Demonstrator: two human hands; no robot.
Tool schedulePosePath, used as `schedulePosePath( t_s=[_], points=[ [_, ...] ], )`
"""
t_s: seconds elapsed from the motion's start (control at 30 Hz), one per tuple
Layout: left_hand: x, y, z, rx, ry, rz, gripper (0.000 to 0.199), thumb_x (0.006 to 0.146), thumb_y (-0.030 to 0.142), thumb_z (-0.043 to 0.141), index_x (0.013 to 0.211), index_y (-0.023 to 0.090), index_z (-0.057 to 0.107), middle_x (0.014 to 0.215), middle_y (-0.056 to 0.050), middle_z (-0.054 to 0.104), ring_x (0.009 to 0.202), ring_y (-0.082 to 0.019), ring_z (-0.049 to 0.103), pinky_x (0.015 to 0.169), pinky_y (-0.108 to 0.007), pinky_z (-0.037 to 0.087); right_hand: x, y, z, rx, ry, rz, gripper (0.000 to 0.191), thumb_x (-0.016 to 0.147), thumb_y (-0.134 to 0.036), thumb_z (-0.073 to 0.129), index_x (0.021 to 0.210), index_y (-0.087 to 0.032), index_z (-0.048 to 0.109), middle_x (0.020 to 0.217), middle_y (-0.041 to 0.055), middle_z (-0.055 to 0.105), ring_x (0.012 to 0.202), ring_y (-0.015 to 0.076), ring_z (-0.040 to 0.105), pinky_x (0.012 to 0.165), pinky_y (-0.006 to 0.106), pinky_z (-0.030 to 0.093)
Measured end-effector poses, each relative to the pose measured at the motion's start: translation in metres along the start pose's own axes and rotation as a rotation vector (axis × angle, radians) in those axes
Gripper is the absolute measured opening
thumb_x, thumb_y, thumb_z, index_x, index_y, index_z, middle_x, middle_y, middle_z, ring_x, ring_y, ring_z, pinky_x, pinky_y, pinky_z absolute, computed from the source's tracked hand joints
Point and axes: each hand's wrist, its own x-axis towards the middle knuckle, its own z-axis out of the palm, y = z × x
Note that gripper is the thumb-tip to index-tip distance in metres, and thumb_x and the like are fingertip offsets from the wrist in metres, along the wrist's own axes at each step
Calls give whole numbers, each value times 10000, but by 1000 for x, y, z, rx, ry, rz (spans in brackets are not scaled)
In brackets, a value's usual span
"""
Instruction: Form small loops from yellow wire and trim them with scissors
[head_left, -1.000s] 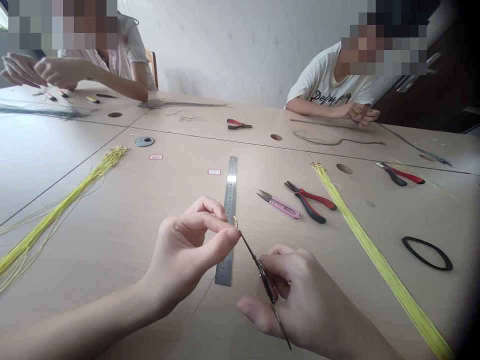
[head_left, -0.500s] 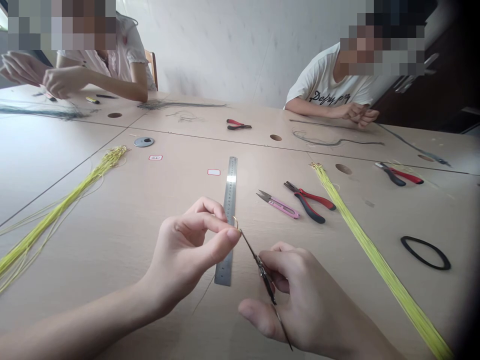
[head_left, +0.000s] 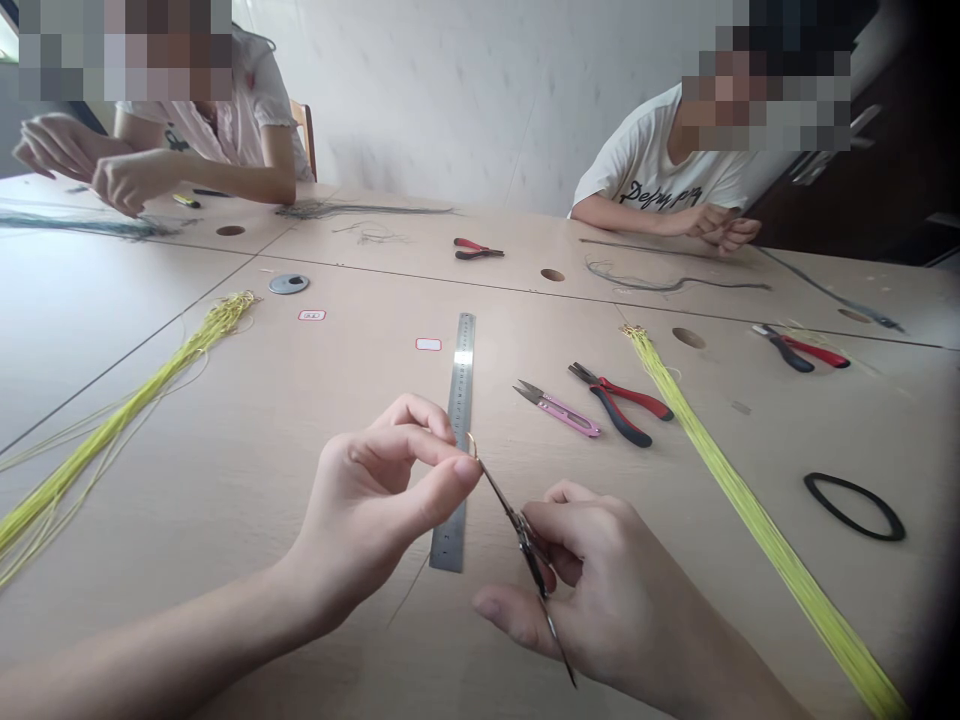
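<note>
The left hand [head_left: 373, 512] pinches a small gold loop [head_left: 472, 445] while the right hand [head_left: 619, 590] grips a slim dark metal tool [head_left: 526, 548], its tip at the loop.

L hand [head_left: 382, 505] at centre, thumb [head_left: 454, 478] + index pinched tight at tips, other fingers curled behind. L forearm [head_left: 150, 640] runs in low from bottom left, wrist slightly bent. R hand [head_left: 611, 585] just right of L and lower, fingers curled in, R thumb [head_left: 506, 615] pointing back twd L hand. R forearm [head_left: 742, 680] enters from bottom right.
</note>
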Motion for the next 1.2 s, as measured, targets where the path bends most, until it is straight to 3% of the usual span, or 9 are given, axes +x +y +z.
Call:
schedulePosePath(
  t_s=[0.4, 0.8, 1.07, 1.2],
  points=[
    [-1, -4, -2, -57, 0, 38, 176, 770, 199, 691, 599, 241, 692, 781, 12, 504, 808, -119, 474, 720, -221, 399, 3, 2, 6, -61, 150, -111, 574, 704, -639, 570, 430, -198, 325, 425, -12, 396, 410, 91, 347, 344, 187, 291],
    [-1, -1, 0, -19, 35, 61, 190, 750, 143, 675, 597, 252, 701, 744, 15, 525, 786, -124, 478, 712, -239, 394, 1, -2, -2, -19, -63, 9, 407, 640, -476, 593, 490, -223, 311, 468, -9, 405, 491, 143, 415, 413, 238, 335],
    [0, -1, 0, 38, -3, 52, 200, 746, 150, 676, 576, 251, 705, 705, 9, 527, 793, -130, 485, 713, -238, 405, 2, 0, -5, -44, -88, 80, 443, 614, -588, 600, 512, -228, 362, 526, 27, 471, 558, 192, 480, 465, 302, 400],
    [-1, 1, 0, 63, -13, 45, 205, 744, 156, 674, 563, 248, 695, 701, 16, 520, 760, -119, 490, 698, -230, 410, 1, 1, -6, -59, -60, 32, 454, 616, -584, 629, 503, -219, 385, 513, 16, 462, 528, 174, 465, 458, 300, 416]
  ],
)
